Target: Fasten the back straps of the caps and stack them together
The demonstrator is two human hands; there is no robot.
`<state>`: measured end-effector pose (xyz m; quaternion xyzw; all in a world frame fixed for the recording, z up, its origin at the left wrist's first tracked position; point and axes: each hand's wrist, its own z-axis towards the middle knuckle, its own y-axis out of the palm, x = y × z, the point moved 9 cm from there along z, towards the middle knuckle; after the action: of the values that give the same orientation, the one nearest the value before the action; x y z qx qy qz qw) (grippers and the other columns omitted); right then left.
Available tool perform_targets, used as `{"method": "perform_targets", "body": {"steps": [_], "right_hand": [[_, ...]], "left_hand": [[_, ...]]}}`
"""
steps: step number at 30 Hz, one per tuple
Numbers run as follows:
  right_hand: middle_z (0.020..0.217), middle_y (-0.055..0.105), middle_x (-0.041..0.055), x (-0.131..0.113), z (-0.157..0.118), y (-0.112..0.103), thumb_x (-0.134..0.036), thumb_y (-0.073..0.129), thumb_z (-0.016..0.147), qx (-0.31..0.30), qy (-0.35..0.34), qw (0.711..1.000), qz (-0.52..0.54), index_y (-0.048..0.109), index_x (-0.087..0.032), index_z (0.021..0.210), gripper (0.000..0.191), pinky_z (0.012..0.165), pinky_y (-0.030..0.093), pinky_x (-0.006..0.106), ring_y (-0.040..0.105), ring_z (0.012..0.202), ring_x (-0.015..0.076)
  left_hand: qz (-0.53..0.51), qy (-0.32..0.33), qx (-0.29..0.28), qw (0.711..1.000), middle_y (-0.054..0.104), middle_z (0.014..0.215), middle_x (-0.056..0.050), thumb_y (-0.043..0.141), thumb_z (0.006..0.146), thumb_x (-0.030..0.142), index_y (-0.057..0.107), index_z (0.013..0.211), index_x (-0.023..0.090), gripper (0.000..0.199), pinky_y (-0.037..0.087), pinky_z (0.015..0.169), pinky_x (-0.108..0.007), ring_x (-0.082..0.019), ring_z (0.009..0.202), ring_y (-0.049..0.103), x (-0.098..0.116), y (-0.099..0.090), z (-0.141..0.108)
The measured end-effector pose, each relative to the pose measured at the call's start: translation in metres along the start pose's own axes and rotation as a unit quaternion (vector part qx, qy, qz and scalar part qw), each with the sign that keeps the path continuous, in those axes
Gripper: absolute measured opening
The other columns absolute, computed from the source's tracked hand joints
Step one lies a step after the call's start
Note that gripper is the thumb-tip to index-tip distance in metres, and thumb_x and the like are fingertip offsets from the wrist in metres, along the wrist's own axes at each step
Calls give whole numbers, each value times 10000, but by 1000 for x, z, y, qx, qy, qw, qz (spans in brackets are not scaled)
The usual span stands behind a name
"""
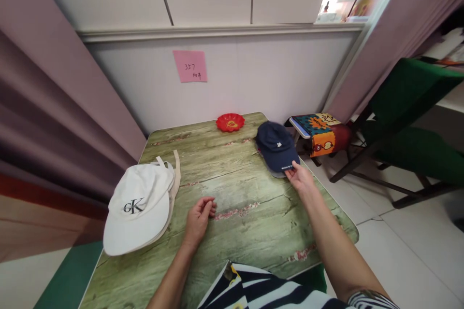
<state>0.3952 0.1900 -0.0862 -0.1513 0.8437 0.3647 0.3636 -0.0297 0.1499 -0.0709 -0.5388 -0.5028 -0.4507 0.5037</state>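
Currently, your right hand (300,178) is pinching the navy fabric cap (274,147) by its brim | crown lying far-left | left hand (198,216), farther, curving loosely

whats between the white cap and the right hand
In the head view, the left hand is between the white cap and the right hand on the navy cap, with green tabletop showing on either side of it.
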Motion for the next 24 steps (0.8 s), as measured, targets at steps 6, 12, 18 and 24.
{"method": "perform_targets", "body": {"steps": [6, 12, 18, 24], "right_hand": [[673, 677, -32, 12, 10, -27, -136, 628, 839, 52, -4, 999, -8, 578, -204, 822, 86, 594, 587, 236, 645, 575, 105], [674, 671, -35, 4, 17, -35, -201, 600, 841, 78, -43, 996, -10, 564, -211, 801, 54, 594, 578, 226, 651, 594, 103], [670, 657, -51, -1, 10, -55, -227, 706, 720, 118, -98, 987, -46, 577, -201, 849, 184, 534, 565, 226, 626, 572, 102], [807, 652, -32, -9, 3, -63, -254, 785, 614, 139, -148, 973, -108, 593, -185, 1033, 466, 553, 585, 245, 631, 648, 112]], "left_hand": [[7, -7, 0, 1000, 682, 752, -38, 685, 760, 480, 668, 934, 148, 375, 517, 598, -279, -142, 603, 597, 2, 2, 0], [4, -7, -1, 1000, 686, 754, -38, 687, 758, 470, 668, 932, 148, 367, 523, 608, -281, -143, 609, 606, 3, 2, -1], [7, -2, -3, 1000, 688, 752, -37, 679, 772, 454, 669, 936, 151, 345, 523, 600, -275, -140, 603, 603, 2, 2, 0], [11, 2, -1, 1000, 690, 761, -43, 669, 777, 452, 667, 935, 152, 340, 528, 607, -281, -146, 616, 606, 2, 2, -1]]}}
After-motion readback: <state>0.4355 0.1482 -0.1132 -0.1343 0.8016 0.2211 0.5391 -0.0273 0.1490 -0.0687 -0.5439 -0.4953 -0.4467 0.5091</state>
